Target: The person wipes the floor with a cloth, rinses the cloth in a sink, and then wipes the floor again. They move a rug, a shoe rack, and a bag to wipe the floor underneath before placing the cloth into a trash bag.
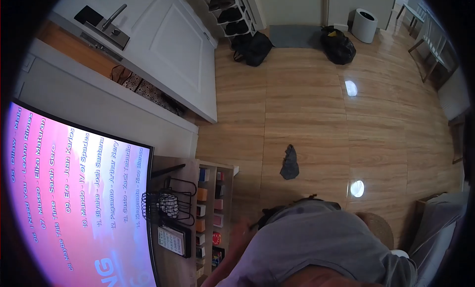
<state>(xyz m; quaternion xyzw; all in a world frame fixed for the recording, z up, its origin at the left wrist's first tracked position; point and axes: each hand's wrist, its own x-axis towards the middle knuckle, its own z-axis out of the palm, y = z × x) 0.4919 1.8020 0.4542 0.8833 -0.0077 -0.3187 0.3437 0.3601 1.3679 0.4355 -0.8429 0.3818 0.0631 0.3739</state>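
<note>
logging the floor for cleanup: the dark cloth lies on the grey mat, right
No. The dark cloth lies on the bare wooden floor, well apart from the grey mat, as the head view shows.

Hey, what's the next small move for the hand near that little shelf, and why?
Probably bring the hand to the shelf of small boxes. It hangs blurred just beside the shelf's front, seemingly empty, touching nothing I can make out.
</note>
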